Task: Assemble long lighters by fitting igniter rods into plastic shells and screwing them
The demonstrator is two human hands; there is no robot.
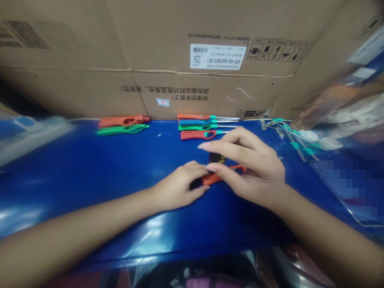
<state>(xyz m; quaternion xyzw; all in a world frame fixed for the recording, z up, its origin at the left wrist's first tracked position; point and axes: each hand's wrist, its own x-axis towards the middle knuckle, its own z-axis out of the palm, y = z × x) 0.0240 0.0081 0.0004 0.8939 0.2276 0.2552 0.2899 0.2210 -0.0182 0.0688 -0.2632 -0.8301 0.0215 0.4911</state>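
Note:
An orange lighter handle (211, 179), with an opening framed by a loop at its right end, is held just above the blue tabletop. My left hand (180, 186) is closed on its left end, thumb below and fingers above. Between the thumb and fingers of my right hand (255, 164) is a small flat black piece with yellow marks (216, 158). It stands over the handle, and my left fingertips reach its lower edge. My right palm hides the handle's far end. Behind my hands lies a row of long-nosed lighters (198, 135) in orange, blue, green and red.
An orange handle shell (120, 121) and a green one (120, 130) lie at the back left. Cardboard (168, 48) walls the table's rear. Metal rods with teal ends (295, 146) and plastic bags (357, 120) are on the right. A clear plastic container (36, 136) stands left.

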